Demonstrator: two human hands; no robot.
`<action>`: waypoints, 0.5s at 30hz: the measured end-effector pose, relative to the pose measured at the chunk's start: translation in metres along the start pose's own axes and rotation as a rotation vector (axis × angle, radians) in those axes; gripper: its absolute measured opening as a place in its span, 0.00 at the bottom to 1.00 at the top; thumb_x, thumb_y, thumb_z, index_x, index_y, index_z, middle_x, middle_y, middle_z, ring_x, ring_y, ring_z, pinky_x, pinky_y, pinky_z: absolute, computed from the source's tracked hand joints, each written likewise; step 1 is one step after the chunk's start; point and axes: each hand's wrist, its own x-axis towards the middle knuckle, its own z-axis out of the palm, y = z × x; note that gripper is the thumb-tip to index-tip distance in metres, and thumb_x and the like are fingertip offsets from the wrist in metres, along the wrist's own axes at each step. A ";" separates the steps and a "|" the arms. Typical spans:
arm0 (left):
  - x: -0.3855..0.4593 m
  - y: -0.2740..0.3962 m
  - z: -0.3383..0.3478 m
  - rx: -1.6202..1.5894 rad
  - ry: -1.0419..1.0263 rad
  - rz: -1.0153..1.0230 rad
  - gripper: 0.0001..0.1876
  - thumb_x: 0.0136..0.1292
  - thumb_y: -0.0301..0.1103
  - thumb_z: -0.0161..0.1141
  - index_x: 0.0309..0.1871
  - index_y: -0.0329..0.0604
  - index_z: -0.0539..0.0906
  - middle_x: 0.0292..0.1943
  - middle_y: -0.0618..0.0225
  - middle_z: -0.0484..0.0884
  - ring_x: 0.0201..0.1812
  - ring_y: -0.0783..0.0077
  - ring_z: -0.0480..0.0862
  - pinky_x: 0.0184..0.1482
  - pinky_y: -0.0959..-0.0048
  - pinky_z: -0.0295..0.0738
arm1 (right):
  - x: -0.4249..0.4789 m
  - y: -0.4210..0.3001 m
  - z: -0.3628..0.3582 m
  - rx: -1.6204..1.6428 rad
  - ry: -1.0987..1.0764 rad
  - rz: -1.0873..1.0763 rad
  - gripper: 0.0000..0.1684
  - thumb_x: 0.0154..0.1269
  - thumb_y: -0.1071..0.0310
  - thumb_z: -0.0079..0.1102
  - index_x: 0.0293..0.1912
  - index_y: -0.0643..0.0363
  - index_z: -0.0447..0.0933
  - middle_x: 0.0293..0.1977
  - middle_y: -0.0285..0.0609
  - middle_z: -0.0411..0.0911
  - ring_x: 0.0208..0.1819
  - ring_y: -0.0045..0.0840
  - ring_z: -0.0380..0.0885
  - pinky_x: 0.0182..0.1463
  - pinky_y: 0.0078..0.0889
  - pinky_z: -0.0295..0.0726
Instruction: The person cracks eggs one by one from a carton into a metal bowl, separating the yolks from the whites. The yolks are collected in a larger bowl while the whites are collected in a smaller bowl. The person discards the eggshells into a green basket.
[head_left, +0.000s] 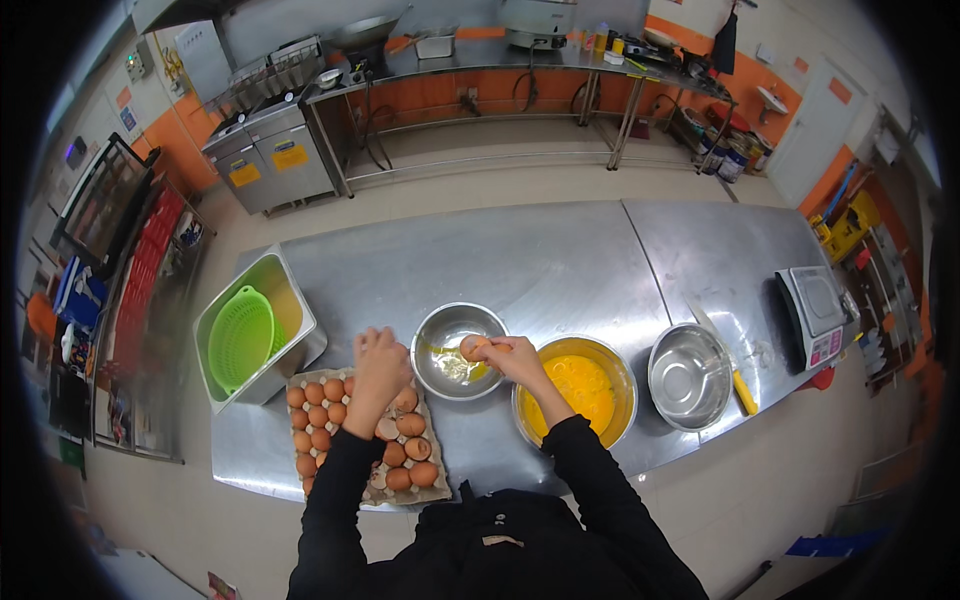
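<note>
My right hand (517, 361) grips a brown egg (472, 347) over a small steel bowl (424, 360); whether its shell is whole is hard to tell. Clear liquid with some yellow lies in the bottom of that bowl. Above the far part of a cardboard egg tray (444, 480) is my left hand (381, 367), its fingertips blurred and what they may hold unclear. Brown eggs (318, 415) fill much of the tray, with broken shells (387, 429) among them. A larger steel bowl (634, 390) beside my right forearm holds beaten-looking yellow egg (577, 390).
On the left stands a deep steel pan (307, 322) with a green plastic colander (240, 341) inside. To the right are another steel bowl (686, 379), a yellow-handled knife (742, 391) partly behind it, and a digital scale (817, 304). All rest on a steel table (480, 247).
</note>
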 end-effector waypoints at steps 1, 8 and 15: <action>-0.013 -0.008 -0.007 0.078 -0.003 -0.046 0.05 0.47 0.35 0.64 0.25 0.45 0.86 0.38 0.64 0.76 0.49 0.58 0.71 0.58 0.56 0.60 | 0.001 0.003 0.002 -0.017 0.003 -0.007 0.25 0.50 0.57 0.69 0.45 0.65 0.84 0.26 0.37 0.82 0.25 0.14 0.78 0.28 0.15 0.73; -0.066 -0.036 0.005 0.125 -0.319 -0.179 0.12 0.53 0.38 0.65 0.42 0.54 0.87 0.42 0.62 0.78 0.54 0.58 0.70 0.61 0.53 0.57 | -0.002 -0.011 0.016 -0.107 -0.035 -0.032 0.27 0.51 0.55 0.68 0.45 0.67 0.83 0.29 0.40 0.84 0.29 0.17 0.81 0.35 0.16 0.77; -0.006 0.002 0.012 -0.803 -0.227 -0.142 0.22 0.60 0.46 0.65 0.56 0.49 0.81 0.46 0.65 0.80 0.40 0.69 0.79 0.50 0.69 0.71 | 0.000 -0.012 0.017 -0.144 -0.078 -0.075 0.30 0.50 0.53 0.69 0.46 0.68 0.82 0.31 0.43 0.84 0.33 0.19 0.82 0.39 0.18 0.78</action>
